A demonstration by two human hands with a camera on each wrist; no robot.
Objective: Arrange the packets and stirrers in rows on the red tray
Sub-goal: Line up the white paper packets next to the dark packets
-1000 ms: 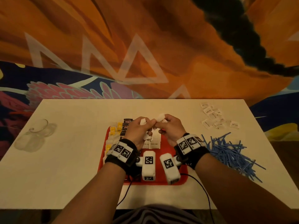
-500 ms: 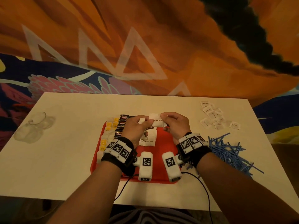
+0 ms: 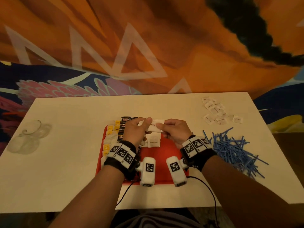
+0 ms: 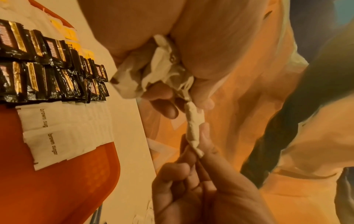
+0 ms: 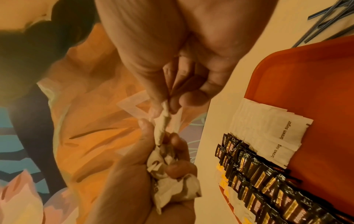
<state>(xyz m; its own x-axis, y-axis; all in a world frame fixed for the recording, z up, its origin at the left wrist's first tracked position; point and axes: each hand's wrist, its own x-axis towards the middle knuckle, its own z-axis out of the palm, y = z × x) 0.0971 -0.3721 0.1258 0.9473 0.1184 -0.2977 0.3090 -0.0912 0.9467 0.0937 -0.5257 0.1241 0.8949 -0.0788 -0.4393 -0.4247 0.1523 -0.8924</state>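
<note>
The red tray (image 3: 164, 155) lies in the middle of the table. Rows of yellow tea packets (image 3: 113, 129), black packets (image 3: 125, 127) and white brown-sugar packets (image 3: 153, 142) fill its far left part. Above the tray's far edge both hands meet. My left hand (image 3: 147, 123) grips a crumpled bunch of white packets (image 4: 159, 68) in its palm. My right hand (image 3: 160, 128) pinches one white packet (image 3: 155, 127) by its end, while the left thumb and finger hold its other end. In the right wrist view that single packet (image 5: 161, 125) hangs edge-on between the two hands.
Loose white packets (image 3: 217, 112) lie scattered at the table's far right. A heap of blue stirrers (image 3: 233, 148) sits right of the tray. A clear glass (image 3: 29, 135) lies on the left. A black cable (image 3: 210, 191) crosses the near table edge.
The hands, bunched close together a second ago, have drawn slightly apart. One white packet is now stretched out between them over the tray's far edge.
</note>
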